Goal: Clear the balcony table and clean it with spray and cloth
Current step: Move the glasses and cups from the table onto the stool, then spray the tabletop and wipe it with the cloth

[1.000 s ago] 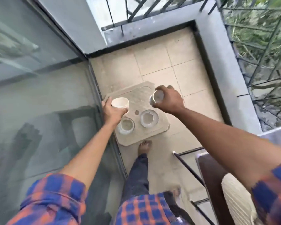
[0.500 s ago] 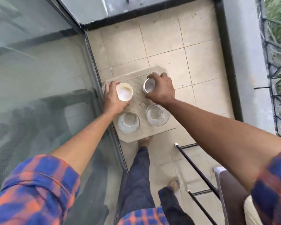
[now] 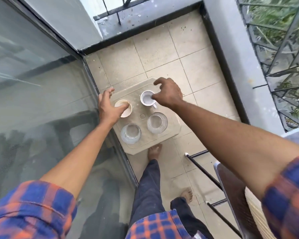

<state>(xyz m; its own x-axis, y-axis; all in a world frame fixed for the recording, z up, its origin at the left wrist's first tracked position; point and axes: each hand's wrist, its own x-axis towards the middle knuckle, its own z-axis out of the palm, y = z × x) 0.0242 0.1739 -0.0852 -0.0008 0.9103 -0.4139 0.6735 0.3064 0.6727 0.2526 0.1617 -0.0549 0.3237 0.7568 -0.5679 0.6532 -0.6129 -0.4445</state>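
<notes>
Right hand (image 3: 168,94) released the mug (image 3: 146,101) — glasses (image 3: 157,123) (two) stand beside.

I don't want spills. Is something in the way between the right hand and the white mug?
Nothing visible. The right hand is right above the white mug; the glass beside it stands nearer the person.

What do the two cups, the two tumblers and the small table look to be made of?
White mug: glazed ceramic, glossy, thick rim, loop handle. Cream cup: probably paper or thin plastic, matte, thin rim. Two tumblers: clear glass or clear plastic, see-through. Table: likely moulded plastic, matte beige, embossed border.
</notes>
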